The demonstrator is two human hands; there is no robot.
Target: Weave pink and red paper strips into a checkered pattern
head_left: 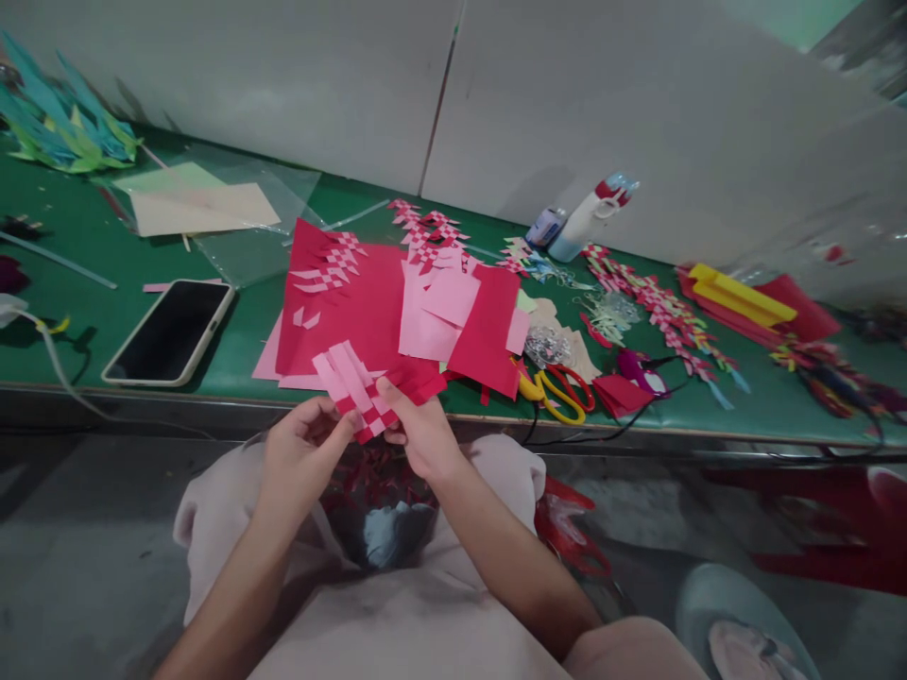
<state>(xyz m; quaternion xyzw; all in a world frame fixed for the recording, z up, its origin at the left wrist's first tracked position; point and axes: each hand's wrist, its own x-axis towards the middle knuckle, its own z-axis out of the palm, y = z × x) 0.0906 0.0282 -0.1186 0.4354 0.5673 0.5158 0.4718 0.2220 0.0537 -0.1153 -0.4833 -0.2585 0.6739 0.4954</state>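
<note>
A small woven piece [358,389] of pink and red paper strips is held over the near edge of the green surface [85,312]. It is pinched at its lower corner by the left hand [301,458], fingers closed on it, and gripped from the 3 o'clock side by the right hand [421,436], thumb laid on top. Red and pink paper sheets [368,302] are spread just beyond, at 12 o'clock. A phone [168,332] lies face up at 9 o'clock, and yellow-handled scissors [553,392] rest at 3 o'clock.
</note>
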